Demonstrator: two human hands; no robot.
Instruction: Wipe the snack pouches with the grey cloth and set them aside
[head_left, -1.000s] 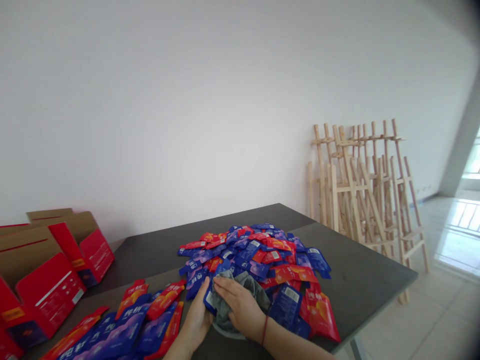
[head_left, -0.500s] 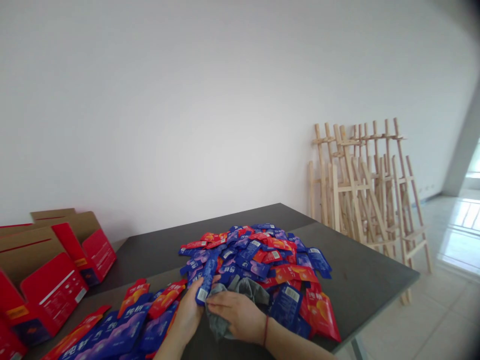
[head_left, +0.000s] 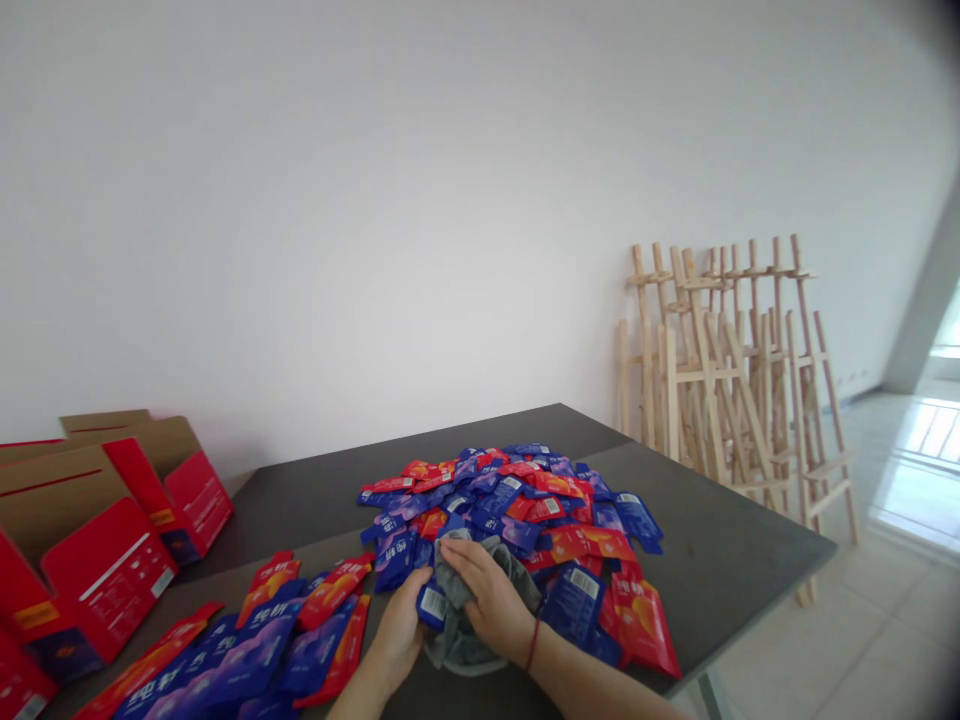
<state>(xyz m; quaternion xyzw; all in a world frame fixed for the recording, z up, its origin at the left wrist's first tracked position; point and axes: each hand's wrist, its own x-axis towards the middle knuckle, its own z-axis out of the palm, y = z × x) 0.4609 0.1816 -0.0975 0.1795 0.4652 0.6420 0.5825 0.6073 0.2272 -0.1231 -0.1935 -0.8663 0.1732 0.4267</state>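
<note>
My left hand [head_left: 396,630] grips the lower end of a blue packet [head_left: 431,606], its barcode label showing by the thumb. A grey cloth [head_left: 466,652] is bunched under my right hand [head_left: 491,598], which presses it over the packet's upper part, hiding most of it. A red band circles my right wrist. Just beyond both hands spreads a heap of blue and red-orange packets [head_left: 517,500]. To the left of my left hand, more blue and red packets [head_left: 255,650] lie overlapping in a loose row.
Open red cardboard boxes [head_left: 105,580] with brown flaps stand along the left side of the dark table [head_left: 315,492]. Several wooden easels [head_left: 705,370] lean near the white wall [head_left: 420,250], past the table's right edge. A tiled floor [head_left: 855,630] lies at the right.
My right hand has slid the cloth up and away over the blue packet, covering its upper part. My left hand has shifted slightly right, and the packet is now mostly hidden.
</note>
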